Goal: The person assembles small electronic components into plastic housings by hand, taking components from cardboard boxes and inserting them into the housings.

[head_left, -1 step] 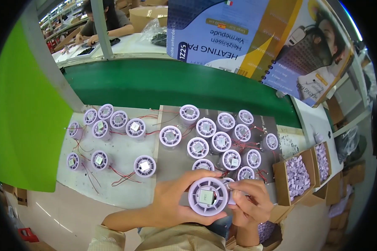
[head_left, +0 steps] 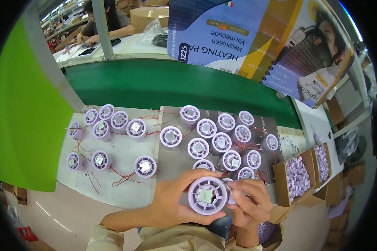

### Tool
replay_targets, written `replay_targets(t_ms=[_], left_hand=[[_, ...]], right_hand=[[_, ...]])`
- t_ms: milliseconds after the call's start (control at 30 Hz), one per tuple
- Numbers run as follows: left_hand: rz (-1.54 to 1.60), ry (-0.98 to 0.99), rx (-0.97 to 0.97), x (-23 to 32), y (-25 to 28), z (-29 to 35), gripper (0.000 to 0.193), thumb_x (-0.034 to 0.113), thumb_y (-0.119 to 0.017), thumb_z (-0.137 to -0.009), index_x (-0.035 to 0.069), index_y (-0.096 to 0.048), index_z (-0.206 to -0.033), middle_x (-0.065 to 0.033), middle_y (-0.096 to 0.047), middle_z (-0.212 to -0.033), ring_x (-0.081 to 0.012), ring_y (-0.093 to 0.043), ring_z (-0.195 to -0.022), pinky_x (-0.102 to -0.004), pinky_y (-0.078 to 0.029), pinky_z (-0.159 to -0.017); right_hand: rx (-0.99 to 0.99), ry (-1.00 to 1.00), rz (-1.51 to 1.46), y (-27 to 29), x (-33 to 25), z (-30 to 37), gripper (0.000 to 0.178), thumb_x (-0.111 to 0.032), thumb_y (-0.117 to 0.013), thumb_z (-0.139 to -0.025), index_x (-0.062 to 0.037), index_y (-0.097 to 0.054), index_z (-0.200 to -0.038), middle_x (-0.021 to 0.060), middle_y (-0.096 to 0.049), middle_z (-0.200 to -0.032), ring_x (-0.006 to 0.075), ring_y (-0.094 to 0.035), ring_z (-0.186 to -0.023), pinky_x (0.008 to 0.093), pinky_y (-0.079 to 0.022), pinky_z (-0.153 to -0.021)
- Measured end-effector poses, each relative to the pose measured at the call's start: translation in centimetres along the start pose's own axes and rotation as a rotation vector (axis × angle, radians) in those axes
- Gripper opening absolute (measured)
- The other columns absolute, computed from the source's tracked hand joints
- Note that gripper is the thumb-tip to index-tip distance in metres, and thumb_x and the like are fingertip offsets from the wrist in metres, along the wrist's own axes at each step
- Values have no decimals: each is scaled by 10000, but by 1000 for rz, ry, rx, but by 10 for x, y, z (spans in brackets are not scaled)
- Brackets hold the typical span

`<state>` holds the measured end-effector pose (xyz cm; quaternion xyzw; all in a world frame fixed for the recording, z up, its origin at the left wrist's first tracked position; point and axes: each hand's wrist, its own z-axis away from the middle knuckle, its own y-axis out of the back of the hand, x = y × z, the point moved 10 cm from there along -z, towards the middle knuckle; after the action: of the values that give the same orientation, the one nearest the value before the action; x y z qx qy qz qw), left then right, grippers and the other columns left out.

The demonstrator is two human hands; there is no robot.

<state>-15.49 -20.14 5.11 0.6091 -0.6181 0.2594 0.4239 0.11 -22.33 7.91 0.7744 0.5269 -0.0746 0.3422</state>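
pale workbench point(head_left: 125, 190) — round lilac fan units point(head_left: 145, 166), red-wired

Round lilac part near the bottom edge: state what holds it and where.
The left hand cups the round lilac part around its rim; right hand fingers pinch its right edge.

**Round fan units spread across counter, one held at its near edge**

A round fan unit point(head_left: 207, 195) sits between the left hand point(head_left: 171, 205) and right hand point(head_left: 249, 203) over the counter's point(head_left: 125, 194) near edge. Behind it, a cluster of like units point(head_left: 220, 142) lies on a mat point(head_left: 171, 161) toward the counter's right side; a looser group point(head_left: 109, 138) lies toward the left edge. Two open boxes of small parts point(head_left: 308, 171) stand at the right edge. A conveyor belt point(head_left: 155, 85) runs along the far edge, with a printed carton point(head_left: 255, 37) beyond it.
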Motion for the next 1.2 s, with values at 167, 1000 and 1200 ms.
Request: replay_targets(t_ms=[167, 1000, 1200], left_hand=[[157, 254, -86, -19, 0, 2, 743, 126, -914, -656, 2, -520, -1274, -122, -642, -1249, -186, -641, -1108, -347, -544, -934], [-9, 508, 146, -73, 114, -55, 585, 178, -863, -743, 31, -580, -1233, -90, -680, -1084, -158, -649, -1001, -299, -524, -892], [-206, 697, 256, -156, 227, -92, 625, 260, -858, -738, 9, -587, -1243, -86, -679, -1066, -163, -657, -977, -289, -530, -818]], right_hand=[[-18, -3, -21, -11, 4, 1, 344, -189, -730, -844, 20, -681, -1113, 207, -708, -880, 319, -664, -785, 371, -528, -707], [18, -163, 387, 35, 38, 4, 657, -338, -681, -866, 44, -496, -1367, 280, -462, -1415, 443, -467, -1268, 495, -355, -1057], [-37, -377, 658, 108, 88, 40, 471, -182, -572, -945, 34, -522, -1361, 205, -490, -1427, 360, -454, -1322, 444, -313, -1110]])
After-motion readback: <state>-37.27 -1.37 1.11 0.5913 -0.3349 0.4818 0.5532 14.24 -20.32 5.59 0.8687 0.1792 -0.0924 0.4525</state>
